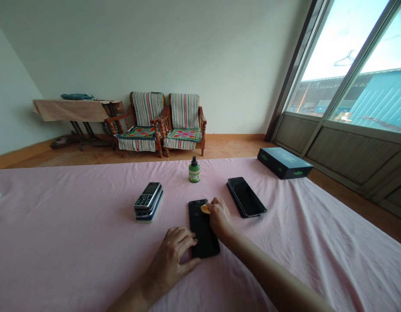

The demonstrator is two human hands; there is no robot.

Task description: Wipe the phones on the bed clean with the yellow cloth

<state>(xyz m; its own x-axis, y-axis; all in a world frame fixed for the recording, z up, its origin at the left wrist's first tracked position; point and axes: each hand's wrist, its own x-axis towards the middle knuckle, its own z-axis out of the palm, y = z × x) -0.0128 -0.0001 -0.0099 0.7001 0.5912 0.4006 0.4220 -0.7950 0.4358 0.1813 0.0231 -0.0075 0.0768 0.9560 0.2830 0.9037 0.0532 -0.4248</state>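
Note:
A black smartphone (pixel 203 229) lies flat on the pink cloth in front of me. My left hand (pixel 174 251) grips its left edge, fingers on the side and thumb by the lower corner. Pinched in my right hand (pixel 221 219) is a small orange-yellow pad (pixel 205 209), pressed to the upper part of the screen; whether it is sponge or cloth I cannot tell. Beyond the phone stands a green spray bottle (pixel 194 172) with a black top. To the left is a stack of phones with a keypad phone (pixel 149 197) on top; to the right lie stacked smartphones (pixel 247 197).
A black box (pixel 284 162) sits at the far right corner of the pink cloth (pixel 73 251), which has folds on the right. Beyond the far edge are two wooden armchairs (pixel 184 134) and a covered table (pixel 73 110). A windowed door (pixel 356 151) is at right.

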